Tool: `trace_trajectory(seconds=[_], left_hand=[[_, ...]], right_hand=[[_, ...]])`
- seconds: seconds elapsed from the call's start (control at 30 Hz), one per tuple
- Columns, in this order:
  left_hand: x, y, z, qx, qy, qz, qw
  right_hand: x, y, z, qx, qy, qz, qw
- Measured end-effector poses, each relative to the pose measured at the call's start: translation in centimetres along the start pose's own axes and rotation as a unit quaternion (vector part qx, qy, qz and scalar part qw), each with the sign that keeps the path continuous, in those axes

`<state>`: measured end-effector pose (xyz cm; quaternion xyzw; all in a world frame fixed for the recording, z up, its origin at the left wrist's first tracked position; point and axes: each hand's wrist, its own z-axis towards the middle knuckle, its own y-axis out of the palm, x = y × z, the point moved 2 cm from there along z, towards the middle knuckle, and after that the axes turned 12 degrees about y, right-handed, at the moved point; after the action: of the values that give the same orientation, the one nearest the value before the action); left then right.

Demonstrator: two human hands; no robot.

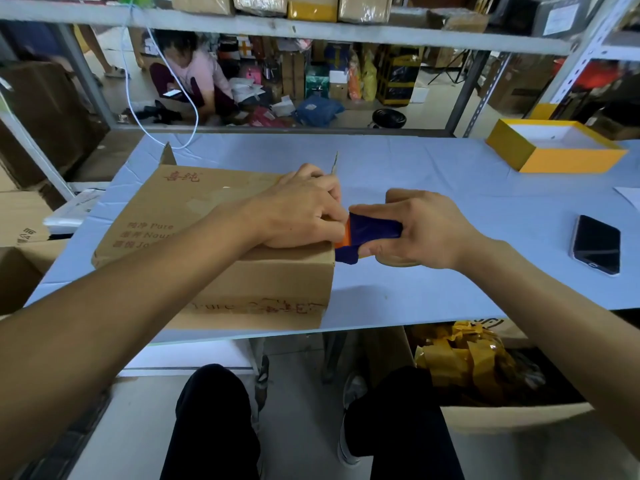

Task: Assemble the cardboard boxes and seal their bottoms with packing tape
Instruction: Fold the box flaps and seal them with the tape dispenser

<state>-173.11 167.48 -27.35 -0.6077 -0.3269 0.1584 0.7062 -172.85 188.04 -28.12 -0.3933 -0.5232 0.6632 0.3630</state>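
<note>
A brown cardboard box [194, 216] with red print lies upside down on the pale blue table [433, 188], its flaps folded flat on top. My left hand [301, 209] rests on the box's top near the right edge, fingers curled down over the flap seam. Just beyond that edge my right hand [426, 230] grips a tape dispenser [370, 233] with a dark blue and orange body; the tape roll shows under my palm. The dispenser's front touches the box's upper right edge, beside my left fingers.
A black phone [596, 244] lies on the table at the right. A yellow open box [554, 147] sits at the back right. Under the table, a carton of crumpled yellow tape scraps [471, 362]. Flat cartons are stacked at left [24, 233]. A person sits on the floor beyond the shelving.
</note>
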Motion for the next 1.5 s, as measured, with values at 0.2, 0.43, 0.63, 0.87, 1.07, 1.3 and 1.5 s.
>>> trace_trajectory(seconds=[0.2,0.43,0.63,0.87,1.07,1.3,1.5], left_hand=[[0.2,-0.1,-0.1,-0.005,-0.004,-0.003,1.0],[0.2,-0.2,-0.2,-0.003,-0.009,-0.016,1.0],[0.1,-0.1,-0.1,-0.001,-0.007,-0.01,1.0],[0.1,0.0,-0.1,0.002,-0.008,-0.013,1.0],[0.0,0.0,-0.1,-0.017,-0.014,0.007,1.0],[0.0,0.0,0.1,-0.025,-0.02,0.018,0.999],[-0.4,0.1,0.2,-0.025,-0.017,0.004,1.0]], right_hand=[[-0.2,-0.2,0.5,-0.011,-0.002,-0.023,1.0],[-0.3,-0.5,0.9,-0.02,-0.003,-0.057,0.998],[-0.3,-0.7,1.5,-0.029,-0.019,-0.044,0.998],[-1.0,-1.8,1.6,-0.023,-0.047,-0.067,0.996],[-0.7,-1.3,2.3,-0.102,0.02,0.043,0.994],[0.0,-0.3,2.4,-0.123,-0.025,0.044,0.991],[-2.0,-0.7,1.8,-0.012,-0.025,-0.096,0.995]])
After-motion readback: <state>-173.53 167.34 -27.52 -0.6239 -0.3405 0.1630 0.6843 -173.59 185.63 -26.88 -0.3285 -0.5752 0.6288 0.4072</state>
